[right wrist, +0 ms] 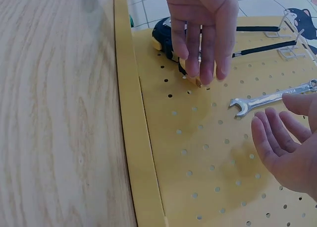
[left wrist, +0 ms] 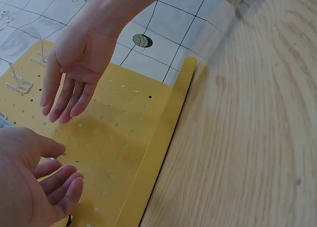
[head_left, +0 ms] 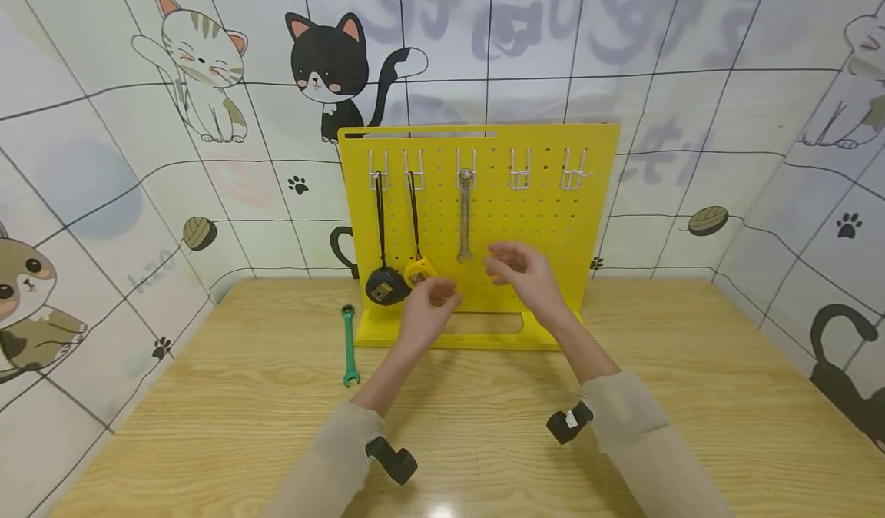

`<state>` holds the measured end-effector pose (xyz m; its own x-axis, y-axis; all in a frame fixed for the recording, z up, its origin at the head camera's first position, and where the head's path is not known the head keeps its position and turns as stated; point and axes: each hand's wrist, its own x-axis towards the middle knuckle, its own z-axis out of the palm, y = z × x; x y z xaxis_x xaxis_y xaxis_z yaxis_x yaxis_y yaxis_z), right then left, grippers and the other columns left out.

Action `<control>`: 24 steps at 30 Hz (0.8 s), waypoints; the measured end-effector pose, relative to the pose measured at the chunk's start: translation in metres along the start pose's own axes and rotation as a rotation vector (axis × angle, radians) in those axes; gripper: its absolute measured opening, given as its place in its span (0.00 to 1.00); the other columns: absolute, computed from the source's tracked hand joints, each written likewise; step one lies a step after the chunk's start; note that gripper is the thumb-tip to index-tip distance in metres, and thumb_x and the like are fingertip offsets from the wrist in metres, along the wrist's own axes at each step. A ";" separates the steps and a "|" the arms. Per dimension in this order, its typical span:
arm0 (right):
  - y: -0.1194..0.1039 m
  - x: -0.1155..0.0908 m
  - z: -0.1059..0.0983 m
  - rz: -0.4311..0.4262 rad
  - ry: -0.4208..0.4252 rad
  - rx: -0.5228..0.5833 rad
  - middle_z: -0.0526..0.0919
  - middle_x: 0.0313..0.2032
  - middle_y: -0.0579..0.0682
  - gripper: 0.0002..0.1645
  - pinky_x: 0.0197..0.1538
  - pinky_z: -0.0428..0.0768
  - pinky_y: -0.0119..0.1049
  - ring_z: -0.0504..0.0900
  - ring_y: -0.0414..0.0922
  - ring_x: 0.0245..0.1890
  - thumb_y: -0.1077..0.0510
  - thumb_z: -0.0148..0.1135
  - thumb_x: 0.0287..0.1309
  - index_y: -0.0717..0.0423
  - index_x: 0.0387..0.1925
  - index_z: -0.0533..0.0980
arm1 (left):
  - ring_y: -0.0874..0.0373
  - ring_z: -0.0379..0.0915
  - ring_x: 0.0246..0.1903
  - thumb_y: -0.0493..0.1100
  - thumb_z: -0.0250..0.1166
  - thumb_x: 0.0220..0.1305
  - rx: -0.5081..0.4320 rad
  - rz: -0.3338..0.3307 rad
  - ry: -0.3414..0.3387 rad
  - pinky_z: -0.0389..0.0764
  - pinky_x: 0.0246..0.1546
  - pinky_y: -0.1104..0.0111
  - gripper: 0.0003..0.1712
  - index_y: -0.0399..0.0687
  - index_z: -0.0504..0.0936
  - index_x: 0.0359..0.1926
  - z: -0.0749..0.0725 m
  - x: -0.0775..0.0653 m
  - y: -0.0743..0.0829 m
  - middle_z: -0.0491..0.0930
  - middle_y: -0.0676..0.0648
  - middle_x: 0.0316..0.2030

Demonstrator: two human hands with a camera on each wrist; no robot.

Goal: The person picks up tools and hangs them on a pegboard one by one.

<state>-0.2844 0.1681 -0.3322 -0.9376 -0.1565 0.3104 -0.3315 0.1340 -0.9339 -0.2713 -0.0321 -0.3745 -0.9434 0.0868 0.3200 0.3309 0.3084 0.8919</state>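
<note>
A silver combination wrench (head_left: 465,214) hangs from the middle hook of a yellow pegboard (head_left: 532,234). My right hand (head_left: 528,276) hovers just right of its lower end, fingers loosely bent, holding nothing. In the right wrist view the wrench's open jaw lies beside those fingertips (right wrist: 262,130). My left hand (head_left: 427,312) is in front of the board's lower part, also with nothing in it. Next to it a yellow tape measure (head_left: 419,270) hangs by a black strap, partly covered by the hand. Further left hangs a black tape measure (head_left: 386,286).
A green wrench (head_left: 349,345) lies on the wooden table (head_left: 477,418), left of the board. Two white hooks (head_left: 520,171) on the board's right side carry nothing. Behind stands a white cloth backdrop (head_left: 691,103) with a grid and cartoon cats.
</note>
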 end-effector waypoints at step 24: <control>0.019 -0.028 0.009 0.011 -0.082 -0.042 0.80 0.52 0.66 0.25 0.52 0.83 0.51 0.80 0.62 0.50 0.59 0.63 0.70 0.68 0.62 0.73 | 0.46 0.81 0.42 0.36 0.70 0.64 0.085 0.037 -0.011 0.82 0.48 0.55 0.16 0.34 0.82 0.51 -0.045 -0.027 -0.017 0.84 0.41 0.41</control>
<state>-0.2635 0.1662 -0.3608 -0.9300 -0.2345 0.2831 -0.3272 0.1770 -0.9282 -0.2506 -0.0819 -0.3837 -0.9308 0.1095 0.3487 0.3632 0.3842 0.8488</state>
